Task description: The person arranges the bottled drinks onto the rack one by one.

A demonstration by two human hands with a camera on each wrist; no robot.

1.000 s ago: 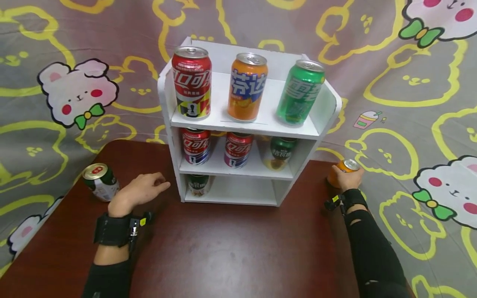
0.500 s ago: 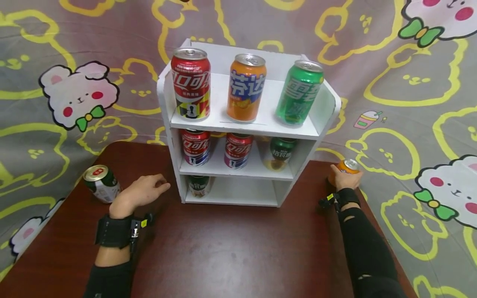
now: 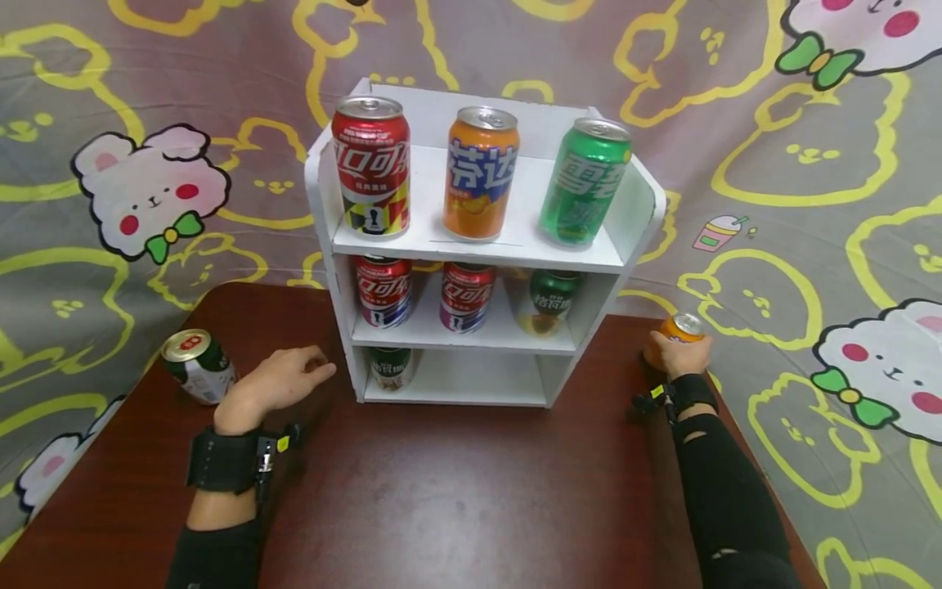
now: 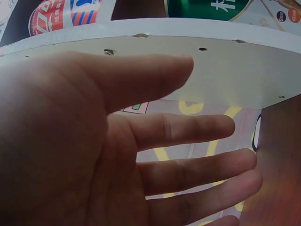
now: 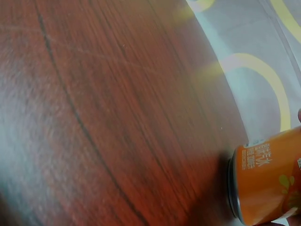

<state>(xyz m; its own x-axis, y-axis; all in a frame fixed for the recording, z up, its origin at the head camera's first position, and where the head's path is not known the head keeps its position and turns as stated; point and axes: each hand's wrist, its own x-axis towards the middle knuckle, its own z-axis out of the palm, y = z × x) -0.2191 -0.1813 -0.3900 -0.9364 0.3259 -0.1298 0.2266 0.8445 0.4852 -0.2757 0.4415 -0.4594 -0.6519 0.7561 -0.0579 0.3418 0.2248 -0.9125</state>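
At the right edge of the table, my right hand (image 3: 684, 357) grips an orange soda can (image 3: 683, 325) from the near side. The right wrist view shows the lower part of this soda can (image 5: 268, 181) by the table; whether its base touches the wood I cannot tell. My left hand (image 3: 275, 383) holds nothing, its fingers loosely bent, left of the white shelf (image 3: 471, 376). Extended, spread fingers (image 4: 197, 172) show in the left wrist view. Behind the left wrist stands a green and white can (image 3: 200, 368).
On the shelf's top tier stand a red can (image 3: 371, 168), an orange can (image 3: 480, 176) and a green can (image 3: 586, 184). Two red cans and a green can (image 3: 550, 301) fill the middle tier. Another green can (image 3: 391, 368) stands bottom left. Patterned cloth (image 3: 787, 270) hangs behind.
My right forearm has swung slightly to the left, the hand still on the orange can. My left hand stays where it was. The head view has shifted a little.
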